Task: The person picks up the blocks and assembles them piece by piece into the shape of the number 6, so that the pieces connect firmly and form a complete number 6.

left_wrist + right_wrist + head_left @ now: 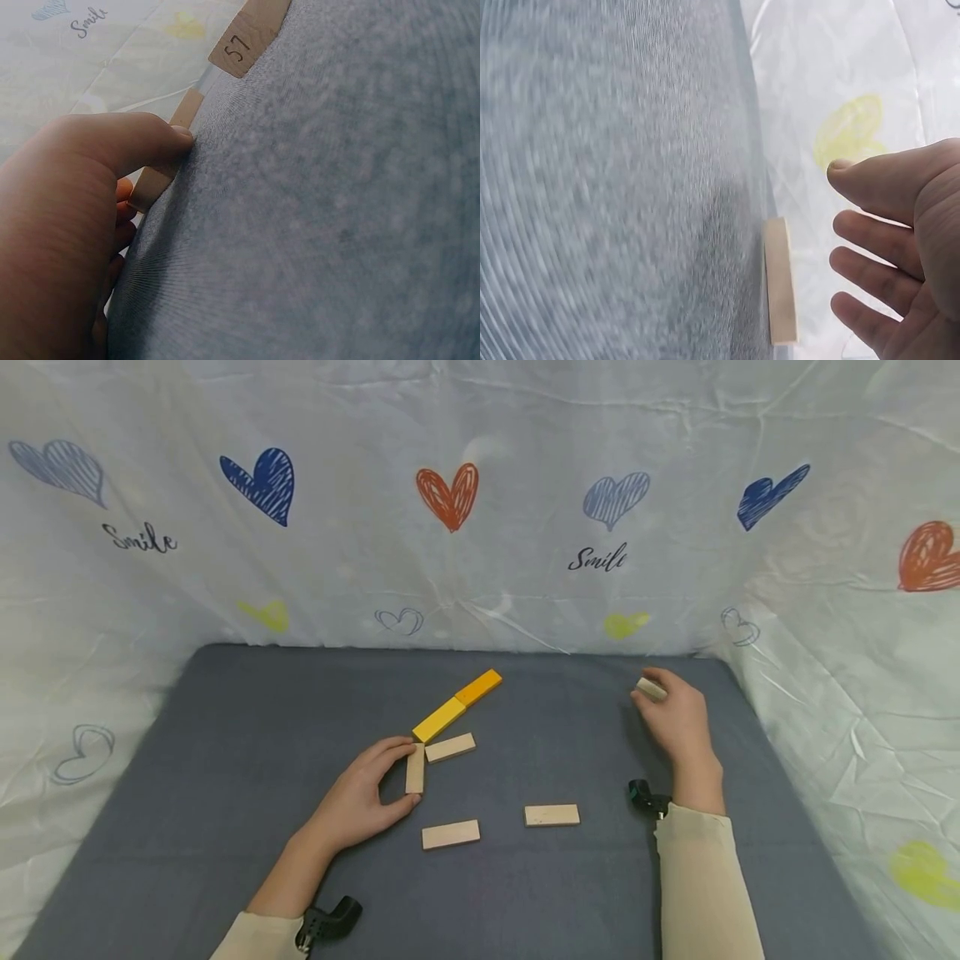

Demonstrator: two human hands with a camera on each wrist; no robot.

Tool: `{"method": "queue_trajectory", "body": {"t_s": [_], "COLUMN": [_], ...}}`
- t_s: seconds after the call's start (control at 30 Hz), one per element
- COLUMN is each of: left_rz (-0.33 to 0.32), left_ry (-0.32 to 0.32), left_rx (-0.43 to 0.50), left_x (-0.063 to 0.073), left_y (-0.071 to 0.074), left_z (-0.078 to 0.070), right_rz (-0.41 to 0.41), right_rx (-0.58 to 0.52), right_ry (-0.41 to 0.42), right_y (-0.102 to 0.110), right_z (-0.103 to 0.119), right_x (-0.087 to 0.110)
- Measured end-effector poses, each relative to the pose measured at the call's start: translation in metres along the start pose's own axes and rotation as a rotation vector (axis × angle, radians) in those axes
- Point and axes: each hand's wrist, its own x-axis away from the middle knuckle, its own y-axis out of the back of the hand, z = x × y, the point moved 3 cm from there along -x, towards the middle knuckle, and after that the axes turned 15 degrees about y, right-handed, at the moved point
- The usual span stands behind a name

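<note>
My left hand (367,793) spans a plain wooden block (415,768), with its thumb at the near end and fingertips at the far end. In the left wrist view, the thumb (161,139) crosses in front of that block. A second plain block (451,747) lies slanted just right of it, and a yellow block (439,720) lies beyond, joined end to end with an orange-yellow block (478,688). At the far right, my right hand (678,710) hovers around another wooden block (652,689); the right wrist view has its loosely bent fingers apart from the block (781,281).
Two more plain blocks lie nearer the front, one left (451,834) and one right (552,815). In the left wrist view a block end (238,51) bears the number 57. Grey cloth (495,902) covers the table, and a white printed curtain (517,585) hangs behind it.
</note>
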Motion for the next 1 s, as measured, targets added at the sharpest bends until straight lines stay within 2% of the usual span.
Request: {"method": "queue_trajectory", "body": {"t_s": [0.5,1.0], "left_rz": [-0.006,-0.008], "left_ry": [-0.007,-0.007], "left_rx": [0.0,-0.001], "left_x": [0.0,0.001], "left_y": [-0.001,0.0], "left_z": [0.001,0.0], "right_rz": [-0.003,0.02], "right_rx": [0.028,0.051], "right_ry": [-0.017,-0.027], "right_y": [0.004,0.003], "right_z": [-0.024,-0.032], "right_x": [0.004,0.004]}}
